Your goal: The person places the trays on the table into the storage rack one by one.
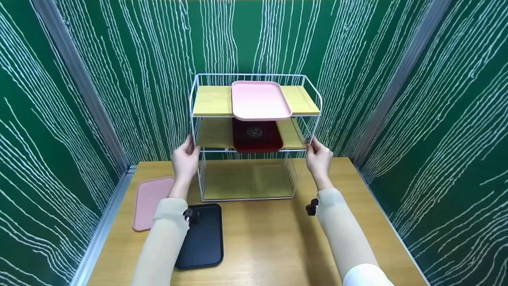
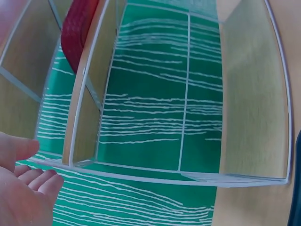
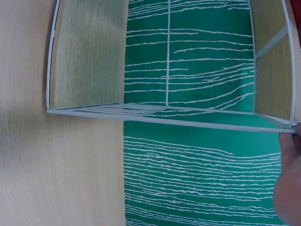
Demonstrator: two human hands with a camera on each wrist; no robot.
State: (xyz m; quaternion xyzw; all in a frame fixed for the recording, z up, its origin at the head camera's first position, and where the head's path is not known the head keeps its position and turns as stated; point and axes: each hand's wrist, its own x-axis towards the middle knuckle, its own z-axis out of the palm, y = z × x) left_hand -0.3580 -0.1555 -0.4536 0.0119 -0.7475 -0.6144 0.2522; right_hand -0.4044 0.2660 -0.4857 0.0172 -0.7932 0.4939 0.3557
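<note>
A three-tier white wire rack (image 1: 253, 198) with wooden shelves stands on the table. My left hand (image 1: 185, 159) is at its left side, by the middle shelf, thumb and fingers around the frame. In the left wrist view, the left hand (image 2: 23, 188) has its fingers curled near the wire edge. Level with it on the right side, my right hand (image 1: 318, 158) grips the frame; in the right wrist view its thumb (image 3: 288, 153) meets the wire. A pink tray (image 1: 260, 99) lies on the top shelf, overhanging the front. Beneath it, a dark red tray (image 1: 256, 135) lies on the middle shelf.
Another pink tray (image 1: 151, 200) lies on the wooden table (image 1: 262, 246) at the left. A black tray (image 1: 204, 238) is in front of the rack, partly under my left forearm. Green walls (image 1: 250, 35) with white lines enclose the table at the back and sides.
</note>
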